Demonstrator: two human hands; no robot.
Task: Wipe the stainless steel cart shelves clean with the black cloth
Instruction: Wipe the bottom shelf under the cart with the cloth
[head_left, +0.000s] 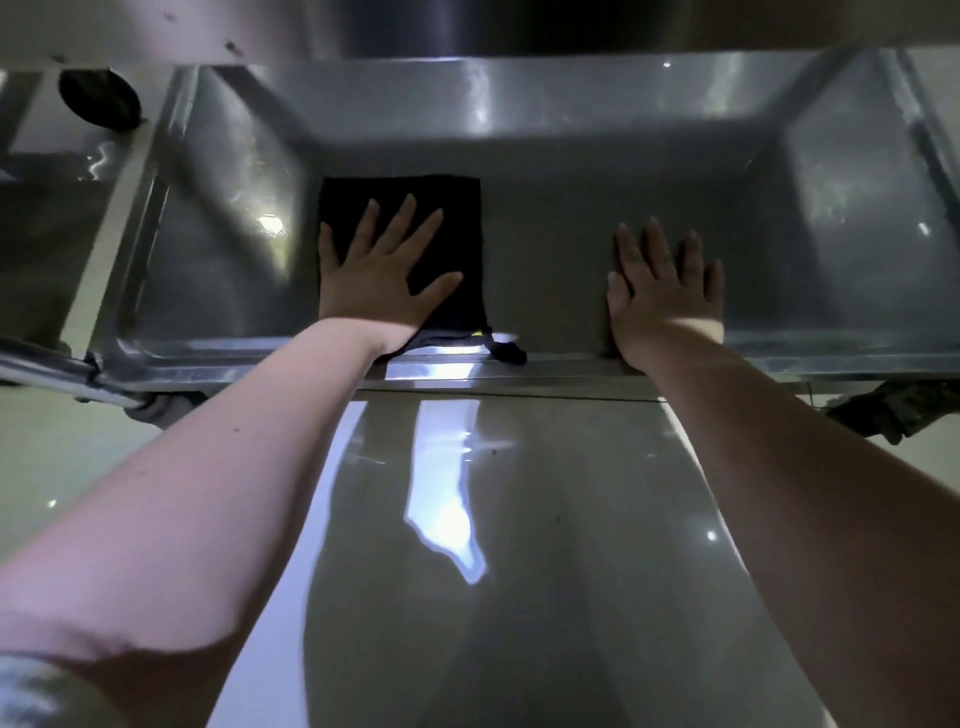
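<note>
Fingers (400, 223) of left hand (382, 275) splayed flat — black cloth (457, 228) beneath on shelf (571, 208), gripping nothing.

Black cloth (457, 218) partly hidden under left hand (376, 280).

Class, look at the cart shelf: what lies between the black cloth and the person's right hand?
Nothing. In the head view, only bare steel of the shelf separates the black cloth, pressed flat under the left hand, from the right hand, which lies flat on the metal.
</note>
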